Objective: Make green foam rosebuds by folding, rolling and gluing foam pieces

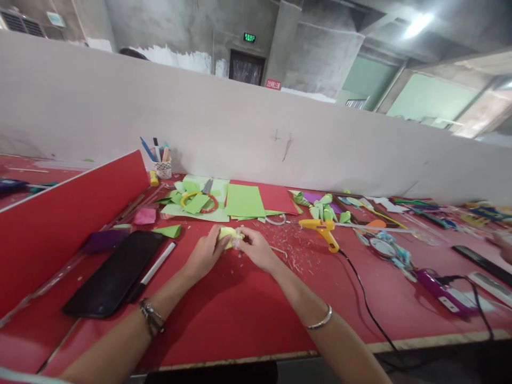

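Over the middle of the red table, my left hand (205,253) is closed around a small yellow-green rolled paper piece (226,233). My right hand (258,248) meets it from the other side, its fingers pinched at the paper's right end. Something clear and shiny (237,241) shows between the fingertips there, too small to name. A yellow glue gun (323,231) lies to the right, its black cord running to the front edge. Just behind my hands are green paper sheets (245,201) and scissors (208,186) among cut green pieces.
Left of my arm lie a black phone (116,274) and a white marker (154,271), beside a red divider (72,218). A pen cup (163,168) stands by the white partition (224,128). Rolled green paper pieces (322,207) and a purple power strip (446,293) are rightward. Another person's hand (503,248) shows far right.
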A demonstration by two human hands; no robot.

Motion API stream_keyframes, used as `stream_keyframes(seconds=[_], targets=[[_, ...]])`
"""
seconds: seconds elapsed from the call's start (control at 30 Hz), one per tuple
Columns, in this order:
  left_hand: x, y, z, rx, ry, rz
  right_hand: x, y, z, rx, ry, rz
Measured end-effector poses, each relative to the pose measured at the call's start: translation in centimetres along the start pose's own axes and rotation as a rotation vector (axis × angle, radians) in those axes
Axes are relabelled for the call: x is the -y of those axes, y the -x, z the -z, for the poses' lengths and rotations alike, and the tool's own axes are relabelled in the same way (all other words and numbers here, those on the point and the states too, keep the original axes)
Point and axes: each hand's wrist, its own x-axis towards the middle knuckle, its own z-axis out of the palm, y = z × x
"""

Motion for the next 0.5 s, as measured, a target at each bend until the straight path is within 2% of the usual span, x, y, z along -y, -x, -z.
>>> stream_keyframes(seconds=[0.1,0.27,0.37,0.5], targets=[[-0.2,0.0,0.0,-0.017,0.095,0.025,0.1,-0.2,0.2,-0.072,-0.071,-0.009],[-0.2,0.0,0.0,-0.061,0.166,0.114,-0.1,-0.6,1.8,-0.302,-0.279,-0.033],[0.0,0.0,0.3,-0.1,0.236,0.174,-0.5,-0.7,3.2,-0.342,-0.337,-0.052],[0.0,-0.1,0.6,-0.098,0.334,0.212,-0.4,-0.4,4.0,-0.308,-0.392,-0.119]])
